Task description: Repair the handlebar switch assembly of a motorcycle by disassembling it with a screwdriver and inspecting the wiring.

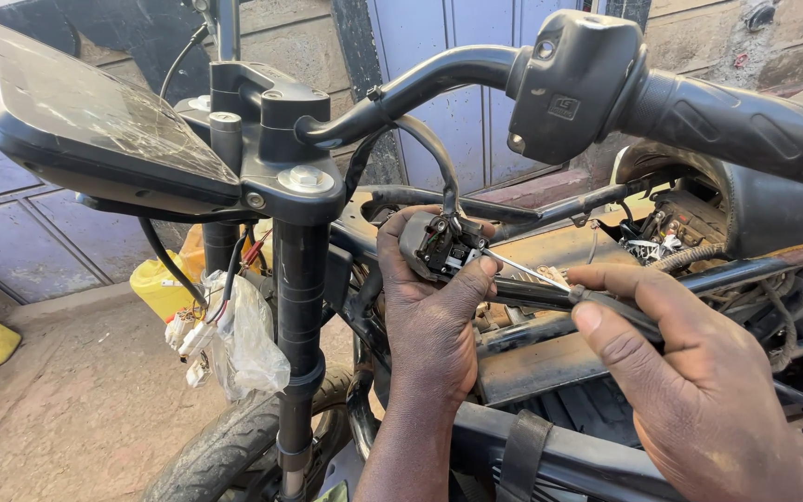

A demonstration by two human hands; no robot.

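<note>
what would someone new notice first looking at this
Centre frame, the left hand grips a small black switch housing hanging by its cable, while the right hand pokes a thin screwdriver into it. Above them runs the motorcycle handlebar with its bulky black switch box, and at upper left the cracked instrument display sits over the front fork.

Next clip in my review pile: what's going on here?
A person is working on a stripped-down motorcycle. The left hand holds a small black switch unit hanging on a cable from the handlebar. The right hand holds a screwdriver, its tip at the unit.
</note>
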